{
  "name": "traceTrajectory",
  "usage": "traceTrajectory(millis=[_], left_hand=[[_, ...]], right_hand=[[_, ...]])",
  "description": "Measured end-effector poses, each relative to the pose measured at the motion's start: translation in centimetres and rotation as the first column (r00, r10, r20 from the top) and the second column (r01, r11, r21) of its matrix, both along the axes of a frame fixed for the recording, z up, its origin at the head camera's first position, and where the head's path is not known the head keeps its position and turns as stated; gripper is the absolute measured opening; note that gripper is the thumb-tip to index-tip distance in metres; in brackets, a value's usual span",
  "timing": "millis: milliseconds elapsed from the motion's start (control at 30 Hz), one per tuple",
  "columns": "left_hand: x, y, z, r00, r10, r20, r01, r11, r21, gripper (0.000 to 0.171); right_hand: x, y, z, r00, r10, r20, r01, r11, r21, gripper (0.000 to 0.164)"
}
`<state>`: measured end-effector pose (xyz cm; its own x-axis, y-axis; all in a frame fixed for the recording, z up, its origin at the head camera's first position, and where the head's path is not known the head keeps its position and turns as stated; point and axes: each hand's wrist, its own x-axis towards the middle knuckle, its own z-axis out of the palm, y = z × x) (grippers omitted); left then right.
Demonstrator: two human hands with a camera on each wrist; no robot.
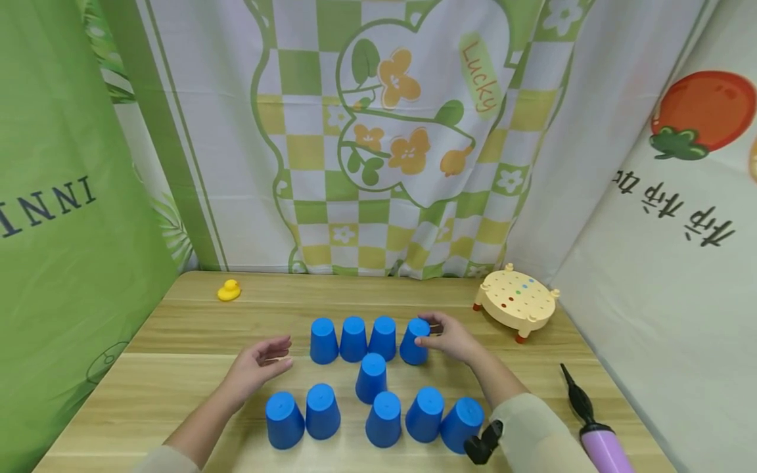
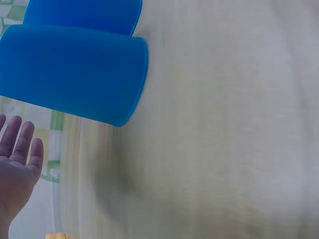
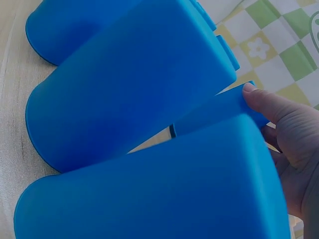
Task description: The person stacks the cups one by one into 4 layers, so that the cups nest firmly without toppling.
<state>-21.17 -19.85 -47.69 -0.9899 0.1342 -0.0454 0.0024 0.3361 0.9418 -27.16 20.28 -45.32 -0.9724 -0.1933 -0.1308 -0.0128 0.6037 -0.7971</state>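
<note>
the right hand (image 1: 452, 338) pinches the far right cup (image 1: 412, 347), behind near cups (image 1: 424, 417); the left hand (image 1: 253, 371) is spread. duck (image 1: 229, 290) far left, stool (image 1: 516, 302) far right.

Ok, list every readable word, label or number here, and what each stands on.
"Lucky": patterned cloth at the back.
"INNI": green cloth at left, cut at the frame edge.
"柿柿如": white cloth at right, apparently upside down.
Blue cups: any marks too faint to read.
</note>
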Motion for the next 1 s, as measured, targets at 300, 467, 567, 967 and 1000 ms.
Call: traceTrajectory(millis=[300,467,567,967,1000], left_hand=[[2.7,-1.0,0.0,1.000,-0.017,0.025,0.017,1.000,0.009,0.055],[3.5,-1.5,-0.3,0.997,-0.058,0.047,0.058,0.998,0.008,0.055],[3.9,-1.7,-0.3,0.993,-0.100,0.058,0.099,0.995,0.009,0.056],[4.7,-2.4,-0.2,0.975,-0.217,0.047,0.216,0.976,0.018,0.057],[4.8,-2.5,-0.3,0.974,-0.223,0.042,0.223,0.975,0.018,0.057]], right_hand=[[-0.3,-0.3,-0.2,1.000,-0.002,0.018,0.002,1.000,-0.014,0.055],[-0.5,-0.4,-0.3,1.000,-0.006,0.024,0.006,1.000,-0.007,0.055],[-0.5,-0.4,-0.4,1.000,-0.009,0.024,0.009,1.000,0.001,0.055],[-0.4,-0.7,-0.4,1.000,-0.001,0.020,0.001,1.000,0.016,0.057],[-0.5,-0.7,-0.4,1.000,-0.004,0.021,0.004,1.000,0.014,0.057]])
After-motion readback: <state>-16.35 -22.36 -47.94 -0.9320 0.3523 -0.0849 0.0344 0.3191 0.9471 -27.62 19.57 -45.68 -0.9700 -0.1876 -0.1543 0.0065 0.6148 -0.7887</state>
